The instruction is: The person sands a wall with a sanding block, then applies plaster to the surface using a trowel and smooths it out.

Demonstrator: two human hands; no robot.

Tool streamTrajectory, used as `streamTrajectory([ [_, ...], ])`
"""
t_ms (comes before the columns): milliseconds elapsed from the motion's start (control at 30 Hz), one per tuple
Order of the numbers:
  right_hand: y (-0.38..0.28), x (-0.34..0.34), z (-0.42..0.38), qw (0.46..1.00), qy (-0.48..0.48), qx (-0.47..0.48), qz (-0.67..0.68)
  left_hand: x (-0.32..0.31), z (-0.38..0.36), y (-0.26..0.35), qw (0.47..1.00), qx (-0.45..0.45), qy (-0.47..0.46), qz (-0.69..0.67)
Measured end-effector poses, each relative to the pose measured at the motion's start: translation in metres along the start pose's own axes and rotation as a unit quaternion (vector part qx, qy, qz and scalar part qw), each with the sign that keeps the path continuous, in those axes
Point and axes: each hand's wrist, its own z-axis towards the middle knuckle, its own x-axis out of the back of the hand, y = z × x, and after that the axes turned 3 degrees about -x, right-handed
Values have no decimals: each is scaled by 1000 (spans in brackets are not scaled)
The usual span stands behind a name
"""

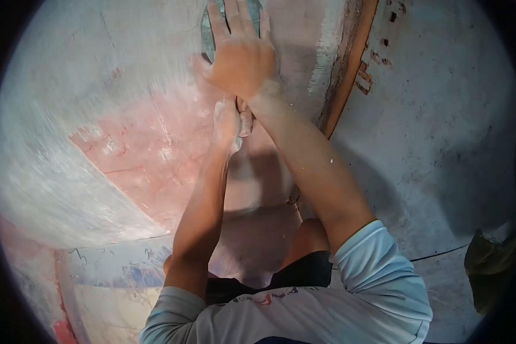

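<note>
Fingers spread, my right hand (241,60) lies flat over a dark greenish round object (207,35) at the top of the view. That object rests against a pale, worn surface (57,132) with a pinkish patch (146,143). Just below my right wrist, my left hand (229,123) is closed, its fingers curled in beneath the wrist. Whatever it grips is hidden. Slight motion blur covers the right hand and wrist.
An orange-brown strip (350,71) runs along a rough edge to the right of my hands. Beyond it is a grey surface (436,114) with small chipped holes near the top. Dark olive material (487,269) is at the lower right. My knee (311,238) shows below the arms.
</note>
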Motion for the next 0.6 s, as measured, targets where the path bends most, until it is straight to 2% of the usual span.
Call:
streamTrajectory([
  [67, -7, 2, -12, 1000, -14, -12, -15, 19, 2, -23, 1000, 1, 19, 16],
  [200, -15, -15, -110, 997, -78, -20, -5, 51, -63, -105, 993, -23, 109, 44],
  [300, -13, -13, -106, 997, -62, 1, -38, 83, -56, -135, 980, -50, 187, 53],
  [367, -8, -4, -54, 999, -34, 5, -16, 67, -33, -102, 983, -51, 174, 42],
  [467, -6, 4, 1, 1000, 7, 8, -1, 26, 5, -5, 990, -49, 131, 7],
  [500, -6, 4, 10, 1000, 16, 8, -7, 22, 2, 28, 927, 193, 122, -297],
  [533, -6, 1, 3, 1000, 8, 7, -8, 37, 7, 3, 978, 70, 133, -142],
  [567, -10, -2, -16, 1000, 9, 6, -7, 61, 5, -40, 988, -55, 142, 19],
  [600, -14, -4, -38, 1000, -20, 0, -2, 70, -5, -70, 976, -79, 201, 19],
])
